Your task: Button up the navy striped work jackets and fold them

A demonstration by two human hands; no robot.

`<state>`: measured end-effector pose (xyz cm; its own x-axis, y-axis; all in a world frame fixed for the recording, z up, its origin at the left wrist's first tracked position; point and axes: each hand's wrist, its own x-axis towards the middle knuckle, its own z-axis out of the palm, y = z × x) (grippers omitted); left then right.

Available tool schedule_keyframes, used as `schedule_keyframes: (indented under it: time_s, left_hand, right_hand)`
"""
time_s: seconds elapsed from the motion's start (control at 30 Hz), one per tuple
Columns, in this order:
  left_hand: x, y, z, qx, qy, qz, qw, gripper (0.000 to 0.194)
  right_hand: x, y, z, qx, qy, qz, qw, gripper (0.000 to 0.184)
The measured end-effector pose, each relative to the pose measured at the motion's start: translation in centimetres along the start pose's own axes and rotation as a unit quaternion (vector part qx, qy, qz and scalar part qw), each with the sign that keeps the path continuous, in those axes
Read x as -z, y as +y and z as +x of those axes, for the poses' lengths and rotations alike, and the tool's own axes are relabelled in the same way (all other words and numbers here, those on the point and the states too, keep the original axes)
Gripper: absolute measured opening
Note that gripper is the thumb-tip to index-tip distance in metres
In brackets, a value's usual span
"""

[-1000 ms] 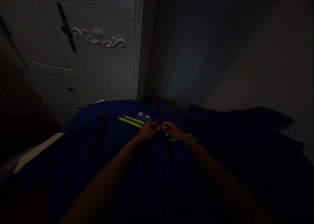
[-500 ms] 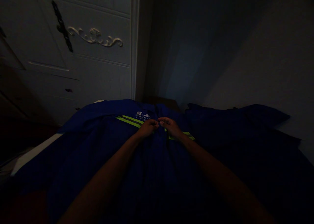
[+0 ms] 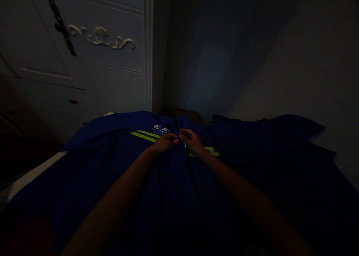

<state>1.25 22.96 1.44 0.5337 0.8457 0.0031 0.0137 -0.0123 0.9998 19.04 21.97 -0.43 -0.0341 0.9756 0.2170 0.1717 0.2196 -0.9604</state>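
Left hand and right hand appear shifted toward ten o'clock, over the blue garment; their grips and its front's closure, I cannot tell.

Pale surface: is showing as a strip at the left and a small patch by the far edge; its kind is staying unclear in the dark.
Blue jacket: is lying spread over it, covering most of it.
Dark blue cloth: is spreading at the right, its join with the jacket hiding in shadow.
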Motion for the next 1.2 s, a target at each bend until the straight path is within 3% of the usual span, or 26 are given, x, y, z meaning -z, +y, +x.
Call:
schedule_keyframes:
  time_s: [0.2, 0.47, 0.6, 0.73, 0.83, 0.97, 1.07, 1.2]
  left_hand:
    - [0.2, 0.6, -0.3, 0.020, -0.001, -0.069, 0.997, 0.030]
    - [0.5, 0.5, 0.4, 0.032, 0.021, -0.054, 0.998, 0.033]
    - [-0.1, -0.3, 1.0, 0.010, 0.070, 0.002, 0.998, 0.022]
    - [-0.6, -0.4, 1.1, -0.047, 0.142, 0.084, 0.985, 0.011]
    - [-0.6, -0.1, 0.4, -0.101, 0.129, 0.158, 0.974, 0.014]
    - [-0.7, 0.1, -0.9, -0.187, 0.049, 0.360, 0.913, 0.026]
    - [-0.9, 0.0, -1.5, -0.183, 0.044, 0.448, 0.874, 0.028]
    - [-1.5, 0.2, -1.6, -0.158, 0.035, 0.562, 0.811, 0.035]
  right_hand:
    - [-0.4, -0.6, -0.7, 0.086, 0.105, -0.139, 0.981, 0.051]
    - [-0.8, -1.4, -1.3, 0.202, 0.096, -0.242, 0.944, 0.029]
    - [-0.5, -1.1, -1.3, 0.195, 0.093, -0.249, 0.944, 0.029]
    - [0.0, -0.6, -1.1, 0.136, 0.127, -0.214, 0.959, 0.034]
    - [0.2, -0.4, -0.8, 0.098, 0.154, -0.198, 0.963, 0.032]
    - [0.8, -0.5, -0.6, 0.098, 0.090, -0.203, 0.970, 0.028]
    - [1.3, -0.9, -0.6, 0.076, 0.046, -0.171, 0.981, 0.033]
    - [1.8, -1.2, -0.5, 0.061, 0.064, -0.120, 0.989, 0.036]
